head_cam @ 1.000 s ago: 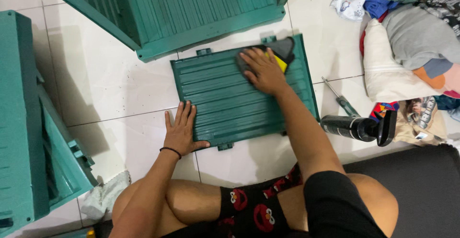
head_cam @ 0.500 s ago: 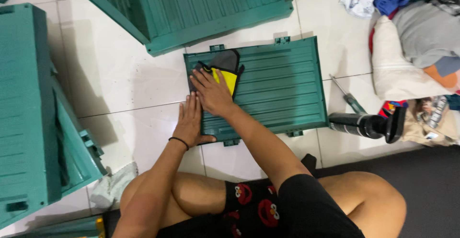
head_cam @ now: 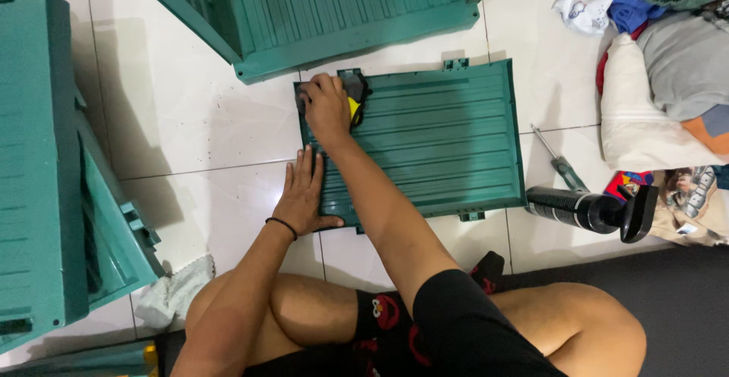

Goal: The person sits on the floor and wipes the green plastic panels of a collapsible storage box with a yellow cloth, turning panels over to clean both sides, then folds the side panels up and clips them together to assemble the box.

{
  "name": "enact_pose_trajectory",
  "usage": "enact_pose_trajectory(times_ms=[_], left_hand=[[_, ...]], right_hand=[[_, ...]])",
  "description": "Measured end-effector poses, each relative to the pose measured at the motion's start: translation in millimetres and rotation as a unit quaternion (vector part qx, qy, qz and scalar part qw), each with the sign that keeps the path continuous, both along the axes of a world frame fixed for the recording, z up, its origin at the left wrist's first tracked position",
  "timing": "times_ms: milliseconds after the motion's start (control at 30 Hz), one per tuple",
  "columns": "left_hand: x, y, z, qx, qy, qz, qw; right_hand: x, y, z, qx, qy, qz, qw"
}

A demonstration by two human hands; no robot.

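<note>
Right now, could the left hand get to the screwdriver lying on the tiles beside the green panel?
Probably not. The left hand presses the green panel's near-left edge, the screwdriver lies past its far side, and the right arm crosses between.

I see a floor of pale glossy tiles [head_cam: 190, 111] with thin grout lines, evenly lit, soft shadows beneath the furniture parts. Taking the large green slatted cabinet piece [head_cam: 334, 12] at the top as my landmark: well to its left stands another green cabinet section [head_cam: 45, 164]; to its right lies a heap of clothes and a white pillow [head_cam: 645, 111]; far below it to the right spreads a dark mat [head_cam: 683, 301].
</note>
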State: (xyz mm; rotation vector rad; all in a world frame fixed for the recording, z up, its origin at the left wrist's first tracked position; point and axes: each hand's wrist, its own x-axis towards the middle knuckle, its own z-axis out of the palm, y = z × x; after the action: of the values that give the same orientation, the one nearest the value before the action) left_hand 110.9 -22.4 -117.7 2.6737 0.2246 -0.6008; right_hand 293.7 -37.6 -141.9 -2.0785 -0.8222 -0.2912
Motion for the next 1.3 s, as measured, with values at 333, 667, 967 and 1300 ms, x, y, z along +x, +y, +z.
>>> enact_pose_trajectory(times_ms=[333,667,967,1300], left_hand=[[-0.5,1.4,-8.6,0.022,-0.017,0.009,1.000],[-1.3,25.1,-41.2,-0.124,-0.216,0.087,0.965],[30.3,36.8,-34.8,-0.095,-0.211,0.117,0.966],[27.9,36.8,-34.5,0.032,-0.211,0.063,0.975]], right_hand=[[-30.6,-70.3,-7.1,-0.114,0.021,0.234,0.965],[-60.6,-70.1,1.3,-0.106,0.042,0.141,0.983],[-100.5,-86.8,7.6,-0.147,0.086,0.122,0.978],[-205.8,-131.3,-9.0,-0.221,0.139,0.243,0.934]])
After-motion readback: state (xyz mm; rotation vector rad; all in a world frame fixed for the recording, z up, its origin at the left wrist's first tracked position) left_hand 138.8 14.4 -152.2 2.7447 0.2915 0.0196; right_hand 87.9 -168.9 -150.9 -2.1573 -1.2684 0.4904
